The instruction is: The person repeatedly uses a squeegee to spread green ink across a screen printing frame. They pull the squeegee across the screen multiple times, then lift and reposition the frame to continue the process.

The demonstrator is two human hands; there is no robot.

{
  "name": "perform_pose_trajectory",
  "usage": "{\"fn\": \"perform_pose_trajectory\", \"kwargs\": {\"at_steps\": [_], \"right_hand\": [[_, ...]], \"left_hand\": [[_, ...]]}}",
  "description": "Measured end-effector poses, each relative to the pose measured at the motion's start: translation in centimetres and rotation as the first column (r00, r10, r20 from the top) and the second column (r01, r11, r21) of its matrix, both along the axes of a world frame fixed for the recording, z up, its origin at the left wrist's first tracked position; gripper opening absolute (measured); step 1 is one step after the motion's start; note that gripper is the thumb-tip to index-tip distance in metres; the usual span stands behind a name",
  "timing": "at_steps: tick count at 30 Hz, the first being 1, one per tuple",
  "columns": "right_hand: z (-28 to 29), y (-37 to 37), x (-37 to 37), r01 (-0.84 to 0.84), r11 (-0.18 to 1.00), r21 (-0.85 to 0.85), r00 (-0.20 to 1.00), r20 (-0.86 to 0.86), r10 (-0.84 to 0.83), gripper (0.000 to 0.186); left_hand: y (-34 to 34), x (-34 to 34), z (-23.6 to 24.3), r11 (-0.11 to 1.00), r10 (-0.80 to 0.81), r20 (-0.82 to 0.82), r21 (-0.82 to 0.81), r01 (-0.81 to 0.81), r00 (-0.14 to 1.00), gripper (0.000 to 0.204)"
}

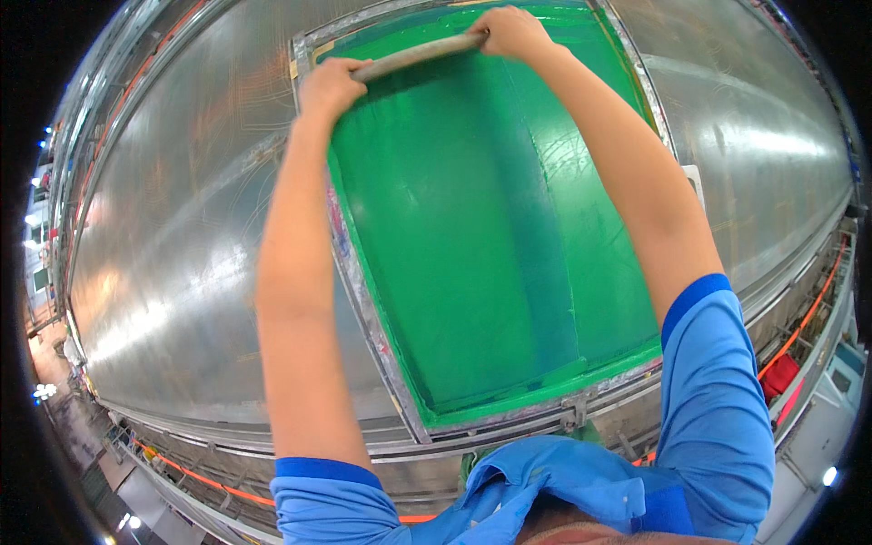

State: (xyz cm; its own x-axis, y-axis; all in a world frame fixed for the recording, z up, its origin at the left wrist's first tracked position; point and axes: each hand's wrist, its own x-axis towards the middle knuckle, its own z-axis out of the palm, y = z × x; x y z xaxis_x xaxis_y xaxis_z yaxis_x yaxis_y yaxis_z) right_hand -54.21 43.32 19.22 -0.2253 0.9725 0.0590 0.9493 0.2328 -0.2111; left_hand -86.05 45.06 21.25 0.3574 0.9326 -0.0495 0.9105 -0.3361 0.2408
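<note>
A long, pale bar [418, 56] spans part of the far end of a bright green screen [445, 236], slanting with its right end higher in view. The screen lies in a paint-stained rectangular frame [385, 347], a darker bluish band [536, 254] running lengthwise right of its middle.

Workshop: metal table [191, 232], framed green screen [445, 263]

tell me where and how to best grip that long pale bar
Probably near both ends, from the near side: the slim pale bar lies crosswise over the green screen, and the left hand and right hand hold it there, its middle bare.
</note>
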Motion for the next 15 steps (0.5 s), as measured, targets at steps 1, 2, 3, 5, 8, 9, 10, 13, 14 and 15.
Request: {"fn": "perform_pose_trajectory", "kwargs": {"at_steps": [1, 2, 3, 5, 8, 9, 10, 13, 14, 15], "right_hand": [[0.1, -1.8, 0.1, 0.004, 0.999, -0.04, 1.0, 0.007, -0.004, 0.043], [0.0, -4.1, -0.3, 0.028, 0.999, -0.027, 0.999, 0.024, -0.027, 0.04], [-0.1, -7.0, -0.8, 0.026, 0.999, 0.019, 0.999, 0.024, -0.027, 0.038], [0.2, -13.7, -1.1, -0.043, 0.995, 0.092, 0.998, -0.051, 0.048, 0.032], [1.1, -24.4, -1.8, -0.051, 0.996, 0.072, 0.994, -0.091, 0.058, 0.038], [1.5, -28.2, -2.0, -0.052, 0.998, 0.034, 0.992, -0.115, 0.056, 0.04], [1.9, -32.5, -2.3, -0.056, 0.998, -0.02, 0.988, -0.145, 0.053, 0.043], [3.0, -43.6, -2.8, -0.079, 0.994, -0.075, 0.985, -0.157, 0.066, 0.047], [3.4, -46.8, -3.0, -0.082, 0.992, -0.1, 0.983, -0.169, 0.064, 0.048], [3.7, -50.3, -3.2, -0.089, 0.991, -0.104, 0.98, -0.188, 0.068, 0.049]], "left_hand": [[-2.2, 0.0, -0.8, 0.996, 0.017, 0.01, 0.087, -0.018, 1.0, 0.041], [-4.9, 0.0, -1.4, 0.997, 0.054, 0.058, 0.054, -0.057, 0.997, 0.045], [-7.7, 0.0, -1.7, 0.991, 0.041, 0.09, 0.12, -0.052, 0.995, 0.044], [-14.1, -0.2, -1.4, 0.984, 0.011, 0.146, 0.172, -0.037, 0.989, 0.046], [-24.5, -0.9, -0.1, 0.993, -0.001, 0.135, 0.119, -0.015, 0.991, 0.053], [-28.3, -0.9, 0.1, 0.994, 0.011, 0.141, 0.107, -0.026, 0.99, 0.054], [-32.7, -1.3, 0.3, 0.996, 0.028, 0.139, 0.078, -0.039, 0.99, 0.055], [-44.8, -2.3, 0.6, 0.998, 0.066, 0.136, -0.032, -0.062, 0.989, 0.057], [-47.6, -2.4, 0.6, 0.998, 0.053, 0.136, -0.027, -0.05, 0.989, 0.058], [-50.8, -2.6, 0.8, 0.997, 0.062, 0.125, -0.051, -0.056, 0.99, 0.059]]}}
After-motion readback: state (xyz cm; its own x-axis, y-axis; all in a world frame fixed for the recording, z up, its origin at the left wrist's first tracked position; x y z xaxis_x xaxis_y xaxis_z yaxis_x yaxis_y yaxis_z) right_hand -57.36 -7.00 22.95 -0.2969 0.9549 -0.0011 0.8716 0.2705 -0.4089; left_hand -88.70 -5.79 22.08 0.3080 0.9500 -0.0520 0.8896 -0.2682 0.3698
